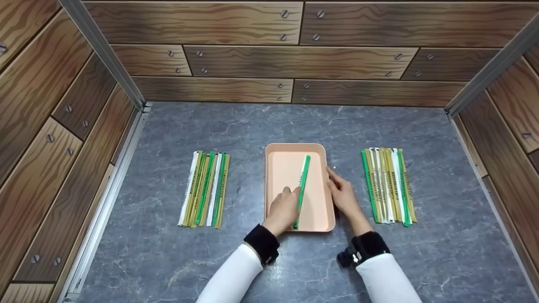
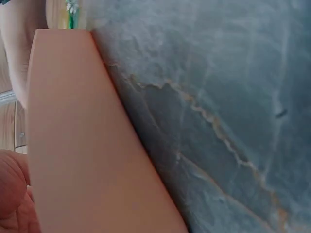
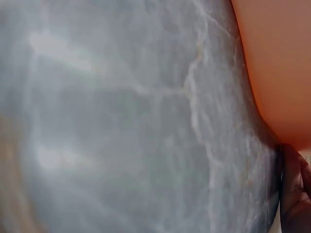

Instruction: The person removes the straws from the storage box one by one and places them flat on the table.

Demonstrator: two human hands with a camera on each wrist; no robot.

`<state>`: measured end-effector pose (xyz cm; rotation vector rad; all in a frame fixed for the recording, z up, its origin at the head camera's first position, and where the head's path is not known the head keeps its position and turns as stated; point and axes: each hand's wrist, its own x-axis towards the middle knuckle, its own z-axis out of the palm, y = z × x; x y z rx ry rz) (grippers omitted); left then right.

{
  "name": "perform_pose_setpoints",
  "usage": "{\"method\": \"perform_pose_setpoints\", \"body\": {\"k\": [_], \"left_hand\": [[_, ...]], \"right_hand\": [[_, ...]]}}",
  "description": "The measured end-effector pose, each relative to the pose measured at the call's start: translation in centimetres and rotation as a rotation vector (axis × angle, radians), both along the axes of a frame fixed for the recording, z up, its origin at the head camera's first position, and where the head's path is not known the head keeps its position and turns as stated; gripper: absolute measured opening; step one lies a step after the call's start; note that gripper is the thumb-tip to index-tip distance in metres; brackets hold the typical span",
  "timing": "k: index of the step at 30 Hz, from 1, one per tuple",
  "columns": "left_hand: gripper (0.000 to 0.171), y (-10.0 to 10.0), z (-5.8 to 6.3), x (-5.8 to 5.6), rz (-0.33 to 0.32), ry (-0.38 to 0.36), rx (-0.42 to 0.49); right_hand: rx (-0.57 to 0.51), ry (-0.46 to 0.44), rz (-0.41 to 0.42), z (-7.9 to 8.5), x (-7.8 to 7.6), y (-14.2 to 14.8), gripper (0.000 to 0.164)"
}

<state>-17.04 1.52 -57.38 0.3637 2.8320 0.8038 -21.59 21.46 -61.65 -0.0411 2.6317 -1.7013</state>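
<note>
My left hand (image 1: 283, 210) is over a shallow peach tray (image 1: 280, 158), its fingers pinching a long green stick packet (image 1: 305, 170) around the middle. That packet slants inside the tray, its lower end close to the near rim. My right hand (image 1: 345, 197) holds the tray's right side, with fingertips and thumb at the rim. In the left wrist view, the tray's outer wall (image 2: 92, 131) hides the packet; part of the left hand (image 2: 12, 189) shows beside it. The right wrist view catches fingers (image 3: 292, 189) right at the tray's lower edge (image 3: 277, 73).
A row of white, gold and green stick packets (image 1: 206, 189) lies left of the tray. A similar row (image 1: 388, 185) lies to its right. Both rest on a grey marbled surface (image 1: 244, 122), enclosed by wood-patterned walls (image 1: 252, 61) with metal corner rails.
</note>
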Motion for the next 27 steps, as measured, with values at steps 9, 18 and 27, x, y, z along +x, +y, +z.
{"method": "perform_pose_setpoints", "body": {"k": [9, 18, 27], "left_hand": [[0.055, 0.1, -0.9, -0.2, 0.01, 0.093, -0.063], [0.066, -0.1, -1.0, -0.4, 0.02, 0.064, -0.169], [0.068, -0.5, -1.0, -0.3, 0.032, 0.037, -0.139]], "right_hand": [[-0.017, -0.001, 0.016, 1.0, 0.2, -0.2, 0.044], [-0.011, -0.007, 0.033, 4.4, 1.7, -1.2, 0.044], [-0.013, -0.028, 0.028, 1.5, 0.5, -0.4, 0.045]]}}
